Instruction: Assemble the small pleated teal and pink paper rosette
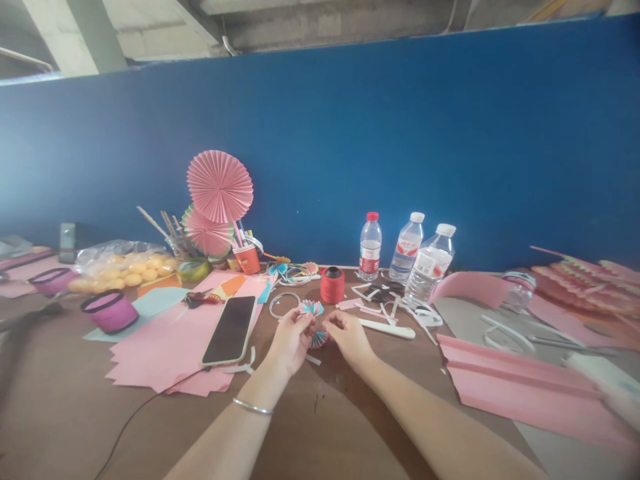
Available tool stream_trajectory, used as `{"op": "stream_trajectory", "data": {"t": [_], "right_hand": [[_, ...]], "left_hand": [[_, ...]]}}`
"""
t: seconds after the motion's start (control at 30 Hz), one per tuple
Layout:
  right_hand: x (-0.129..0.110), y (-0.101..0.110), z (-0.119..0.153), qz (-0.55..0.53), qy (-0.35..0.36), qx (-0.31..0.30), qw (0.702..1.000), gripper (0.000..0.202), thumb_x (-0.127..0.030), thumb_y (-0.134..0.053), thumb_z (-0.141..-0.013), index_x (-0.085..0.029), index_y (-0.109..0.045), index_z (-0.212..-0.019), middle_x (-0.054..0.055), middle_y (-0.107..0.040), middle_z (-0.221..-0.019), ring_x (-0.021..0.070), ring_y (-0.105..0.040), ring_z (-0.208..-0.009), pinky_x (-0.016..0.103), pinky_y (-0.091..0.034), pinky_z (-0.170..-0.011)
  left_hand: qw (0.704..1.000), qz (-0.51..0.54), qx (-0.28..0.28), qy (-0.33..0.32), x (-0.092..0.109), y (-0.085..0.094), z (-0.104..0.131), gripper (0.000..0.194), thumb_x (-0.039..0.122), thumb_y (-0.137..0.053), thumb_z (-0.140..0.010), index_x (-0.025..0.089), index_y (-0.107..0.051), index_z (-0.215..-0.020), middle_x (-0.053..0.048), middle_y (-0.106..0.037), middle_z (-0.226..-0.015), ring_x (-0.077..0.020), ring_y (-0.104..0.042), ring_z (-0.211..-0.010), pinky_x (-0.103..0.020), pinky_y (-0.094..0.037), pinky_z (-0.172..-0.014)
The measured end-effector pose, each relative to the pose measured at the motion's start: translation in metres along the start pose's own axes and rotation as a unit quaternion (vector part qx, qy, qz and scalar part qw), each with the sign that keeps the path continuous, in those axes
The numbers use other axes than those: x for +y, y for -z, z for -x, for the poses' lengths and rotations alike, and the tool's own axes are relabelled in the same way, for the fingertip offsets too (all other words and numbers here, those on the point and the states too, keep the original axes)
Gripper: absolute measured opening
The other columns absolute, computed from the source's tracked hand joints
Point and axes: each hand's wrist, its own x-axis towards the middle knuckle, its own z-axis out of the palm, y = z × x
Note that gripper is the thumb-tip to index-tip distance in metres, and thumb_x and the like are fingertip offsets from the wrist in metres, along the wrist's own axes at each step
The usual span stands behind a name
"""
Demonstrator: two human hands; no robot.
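Note:
Near the middle of the brown table (165,440), my left hand (294,339) pinches a small pleated paper piece in pink and blue (313,307). My right hand (349,339) is just to its right, thumb and fingertips pressed together; whatever is between them is too small to make out. A second pleated piece (319,340) shows between and below the fingertips. Just beyond the hands stands a red thread spool (333,285), with a roll of clear tape (285,305) to its left. A white-handled tool (387,329) lies beyond my right hand.
Pink paper sheets (155,353) and a phone (229,331) lie left, near a purple basket (111,311) and bagged yellow balls (135,270). Pink paper fans (220,187) stand behind. Water bottles (370,250), white strips (425,313) and folded pink paper (525,383) are right.

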Motion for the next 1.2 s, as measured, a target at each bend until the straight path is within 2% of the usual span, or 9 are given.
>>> {"op": "stream_trajectory", "data": {"t": [0.1, 0.2, 0.33, 0.47, 0.57, 0.83, 0.9, 1.03, 1.2], "right_hand": [[0.001, 0.002, -0.003, -0.018, -0.022, -0.011, 1.000, 0.010, -0.023, -0.050, -0.063, -0.015, -0.053, -0.058, -0.005, -0.046, -0.048, 0.0063, -0.037, -0.044, 0.018, -0.029, -0.044], [0.001, 0.006, -0.006, -0.086, -0.104, -0.032, 0.990, 0.008, -0.023, -0.051, -0.062, -0.016, -0.052, -0.061, -0.008, -0.035, -0.040, 0.0036, -0.026, -0.035, 0.018, -0.019, -0.036], [0.001, 0.012, -0.010, -0.243, -0.207, -0.078, 0.944, 0.014, -0.029, -0.053, -0.063, -0.017, -0.045, -0.061, -0.011, -0.023, -0.039, 0.0019, -0.013, -0.032, 0.017, -0.006, -0.033], [0.001, 0.016, -0.012, -0.330, -0.256, -0.095, 0.904, 0.018, -0.027, -0.055, -0.064, -0.017, -0.041, -0.059, -0.012, -0.024, -0.039, 0.0014, -0.011, -0.032, 0.017, -0.005, -0.032], [0.002, 0.018, -0.013, -0.347, -0.275, -0.102, 0.891, 0.016, -0.026, -0.056, -0.065, -0.017, -0.043, -0.061, -0.012, -0.022, -0.039, 0.0013, -0.010, -0.031, 0.017, -0.005, -0.032], [-0.002, 0.019, -0.012, -0.285, -0.234, -0.100, 0.924, 0.018, -0.028, -0.056, -0.062, -0.016, -0.043, -0.059, -0.012, -0.022, -0.040, 0.0013, -0.012, -0.033, 0.016, -0.004, -0.034], [-0.002, 0.018, -0.012, -0.255, -0.221, -0.092, 0.937, 0.018, -0.029, -0.056, -0.062, -0.016, -0.044, -0.060, -0.012, -0.021, -0.040, 0.0014, -0.012, -0.033, 0.016, -0.005, -0.034], [-0.001, 0.016, -0.013, -0.213, -0.199, -0.078, 0.953, 0.019, -0.031, -0.057, -0.060, -0.016, -0.045, -0.060, -0.012, -0.020, -0.039, 0.0015, -0.011, -0.034, 0.017, -0.005, -0.034], [-0.013, 0.017, -0.011, -0.149, -0.190, -0.055, 0.969, 0.018, -0.032, -0.056, -0.059, -0.015, -0.050, -0.058, -0.012, -0.024, -0.036, 0.0018, -0.015, -0.032, 0.018, -0.008, -0.034]], "left_hand": [[1.000, 0.005, -0.004, 0.011, 0.001, 0.000, 0.000, 0.017, 0.007, -0.065, -0.060, 0.012, -0.054, -0.072, 0.001, -0.055, -0.064, -0.0048, -0.052, -0.057, -0.014, -0.044, -0.054], [1.000, -0.002, -0.017, 0.023, 0.002, -0.001, 0.001, 0.021, 0.008, -0.065, -0.059, 0.013, -0.055, -0.076, -0.001, -0.058, -0.070, -0.0045, -0.052, -0.057, -0.014, -0.043, -0.053], [0.998, -0.044, -0.027, 0.025, 0.003, -0.002, 0.001, 0.027, 0.012, -0.067, -0.057, 0.014, -0.055, -0.082, 0.000, -0.060, -0.072, -0.0043, -0.052, -0.055, -0.014, -0.042, -0.053], [0.985, -0.161, -0.052, -0.031, 0.004, -0.002, -0.001, 0.024, 0.018, -0.065, -0.059, 0.016, -0.057, -0.081, 0.001, -0.061, -0.071, -0.0076, -0.055, -0.062, -0.017, -0.042, -0.059], [0.950, -0.289, -0.060, -0.105, 0.006, -0.002, -0.003, 0.019, 0.018, -0.062, -0.061, 0.015, -0.059, -0.080, -0.002, -0.063, -0.076, -0.0132, -0.057, -0.072, -0.023, -0.043, -0.068], [0.848, -0.484, -0.059, -0.205, 0.013, -0.005, 0.006, 0.022, 0.007, -0.054, -0.060, 0.021, -0.065, -0.075, -0.002, -0.064, -0.075, -0.0163, -0.056, -0.074, -0.024, -0.039, -0.072], [0.842, -0.491, -0.058, -0.215, 0.014, -0.006, 0.008, 0.025, 0.006, -0.053, -0.060, 0.023, -0.065, -0.074, -0.001, -0.064, -0.073, -0.0161, -0.055, -0.071, -0.023, -0.039, -0.070], [0.852, -0.475, -0.051, -0.214, 0.014, -0.005, 0.008, 0.027, 0.005, -0.054, -0.057, 0.024, -0.065, -0.072, 0.000, -0.064, -0.072, -0.0160, -0.054, -0.067, -0.023, -0.039, -0.071], [0.829, -0.501, -0.064, -0.240, 0.013, -0.003, 0.006, 0.028, 0.004, -0.054, -0.058, 0.024, -0.065, -0.073, -0.001, -0.064, -0.075, -0.0165, -0.053, -0.069, -0.024, -0.038, -0.073]]}}
